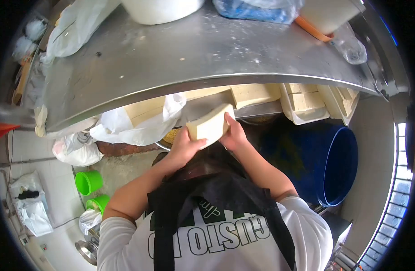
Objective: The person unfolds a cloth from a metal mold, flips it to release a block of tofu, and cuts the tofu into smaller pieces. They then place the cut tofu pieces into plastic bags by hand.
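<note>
Both my hands hold one pale cream rectangular block [209, 123] just under the front edge of a steel table [171, 58]. My left hand [184, 147] grips the block's lower left end from beneath. My right hand [235, 134] clasps its right side, thumb along the edge. The block is tilted, with its upper end towards the shelf below the tabletop. More of the same pale blocks [255, 93] lie stacked on that lower shelf. I wear a white shirt and a black apron.
White tubs [303, 116] with cut blocks sit on the shelf at right. A big blue barrel [340, 162] stands at the right, two green cups [88, 181] and plastic bags [139, 128] at the left. A white bucket [160, 10], blue bag [257, 11] and bottle [352, 47] rest on the tabletop.
</note>
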`<state>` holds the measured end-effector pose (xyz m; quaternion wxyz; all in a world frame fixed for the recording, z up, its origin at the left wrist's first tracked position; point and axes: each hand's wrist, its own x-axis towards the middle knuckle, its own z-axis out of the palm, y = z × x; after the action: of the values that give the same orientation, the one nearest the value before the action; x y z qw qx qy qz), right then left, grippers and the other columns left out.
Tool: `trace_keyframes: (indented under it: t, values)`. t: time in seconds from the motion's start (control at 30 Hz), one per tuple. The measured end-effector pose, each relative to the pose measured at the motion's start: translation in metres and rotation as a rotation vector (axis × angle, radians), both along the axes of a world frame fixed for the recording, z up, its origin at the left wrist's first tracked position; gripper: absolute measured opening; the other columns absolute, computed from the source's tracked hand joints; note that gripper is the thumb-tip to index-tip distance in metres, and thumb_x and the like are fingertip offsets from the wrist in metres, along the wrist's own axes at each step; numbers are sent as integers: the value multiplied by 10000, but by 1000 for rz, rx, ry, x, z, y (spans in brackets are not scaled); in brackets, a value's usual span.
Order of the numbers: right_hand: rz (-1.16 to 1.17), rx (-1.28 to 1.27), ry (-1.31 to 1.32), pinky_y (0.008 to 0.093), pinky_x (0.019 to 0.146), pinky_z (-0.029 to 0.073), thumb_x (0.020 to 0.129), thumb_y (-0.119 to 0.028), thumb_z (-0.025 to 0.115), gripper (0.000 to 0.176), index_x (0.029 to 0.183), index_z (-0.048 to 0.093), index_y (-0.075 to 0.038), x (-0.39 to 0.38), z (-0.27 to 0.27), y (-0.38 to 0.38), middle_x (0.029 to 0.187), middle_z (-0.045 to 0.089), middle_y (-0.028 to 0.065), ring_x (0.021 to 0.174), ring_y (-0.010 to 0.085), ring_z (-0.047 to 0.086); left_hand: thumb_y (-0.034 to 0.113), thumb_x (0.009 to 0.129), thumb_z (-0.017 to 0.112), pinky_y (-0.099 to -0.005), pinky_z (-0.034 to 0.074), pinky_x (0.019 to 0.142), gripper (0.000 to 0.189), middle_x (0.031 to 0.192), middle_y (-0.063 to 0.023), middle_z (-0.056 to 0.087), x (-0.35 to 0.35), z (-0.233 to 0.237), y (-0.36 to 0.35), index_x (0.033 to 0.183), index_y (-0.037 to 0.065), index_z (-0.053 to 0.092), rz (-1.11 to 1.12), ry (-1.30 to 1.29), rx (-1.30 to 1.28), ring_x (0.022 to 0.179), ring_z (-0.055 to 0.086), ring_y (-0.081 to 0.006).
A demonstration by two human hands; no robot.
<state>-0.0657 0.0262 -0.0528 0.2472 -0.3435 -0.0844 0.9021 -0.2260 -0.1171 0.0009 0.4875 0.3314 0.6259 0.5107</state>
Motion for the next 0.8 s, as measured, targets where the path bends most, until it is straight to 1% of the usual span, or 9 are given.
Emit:
trace_keyframes:
  t: [0.03, 0.07, 0.13, 0.33, 0.47, 0.5, 0.6, 0.7, 0.8]
  values:
    - [13, 18, -58, 500, 1047, 509, 1083, -351, 536, 475, 1454, 479, -59, -2, 7, -12, 1384, 609, 125, 1269, 286, 602, 91, 849, 799, -370, 516, 992, 597, 1246, -109, 665, -5, 44, -12, 1367, -11, 520, -154, 161, 83, 1144, 634, -194]
    - [31, 37, -115, 503, 1049, 509, 1085, -328, 534, 474, 1468, 464, -58, -2, 13, -23, 1400, 601, 120, 1281, 287, 596, 106, 871, 790, -367, 496, 1024, 613, 1280, -123, 650, -18, 33, -25, 1392, -22, 493, -269, 127, 55, 1188, 613, -195]
    - [63, 65, -26, 487, 1054, 504, 1073, -296, 567, 473, 1464, 463, -53, -16, 41, -32, 1382, 606, 113, 1273, 281, 600, 109, 883, 786, -372, 487, 1034, 638, 1321, -129, 626, -25, 50, -49, 1416, -22, 461, -111, -56, -59, 1223, 590, -197]
    - [123, 782, 222, 432, 1090, 461, 1032, -251, 650, 585, 1512, 378, -57, -87, 139, -50, 1410, 552, 115, 1269, 232, 570, 197, 884, 835, -353, 503, 1007, 641, 1299, -88, 619, -55, 71, -98, 1387, -1, 490, 311, -264, 128, 1191, 600, -180]
    - [309, 683, 170, 442, 1055, 502, 962, -214, 729, 682, 1520, 374, -48, -114, 142, -68, 1409, 558, 155, 1266, 281, 578, 430, 944, 771, -388, 480, 1065, 672, 1283, -83, 601, -93, 74, -128, 1396, 43, 460, -122, -173, 200, 1242, 581, -194]
    - [450, 610, 229, 445, 1048, 510, 941, -218, 745, 724, 1533, 372, -32, -120, 136, -59, 1402, 573, 162, 1262, 290, 588, 510, 980, 695, -425, 491, 1063, 684, 1317, -102, 594, -104, 60, -128, 1419, 41, 459, -2, -244, 138, 1252, 589, -224]
    - [688, 523, 272, 437, 1067, 500, 882, -262, 791, 870, 1577, 344, 10, -134, 112, -35, 1393, 602, 187, 1255, 300, 615, 490, 1003, 664, -406, 508, 1047, 617, 1331, -120, 600, -152, 76, -107, 1413, 56, 508, 300, -631, 189, 1256, 591, -216]
    - [1102, 686, 207, 417, 1125, 442, 849, -338, 815, 951, 1591, 338, 18, -161, 117, -13, 1439, 574, 194, 1301, 287, 578, 359, 1019, 681, -376, 556, 958, 478, 1259, -118, 651, -205, 80, -80, 1357, 36, 577, 195, -761, 140, 1142, 651, -198]
    - [1193, 809, 186, 413, 1135, 443, 908, -378, 760, 814, 1542, 425, 8, -202, 134, 16, 1468, 564, 160, 1318, 267, 568, 244, 972, 750, -373, 561, 954, 428, 1210, -117, 694, -243, 66, -74, 1304, 4, 627, 60, -428, -47, 1113, 672, -194]
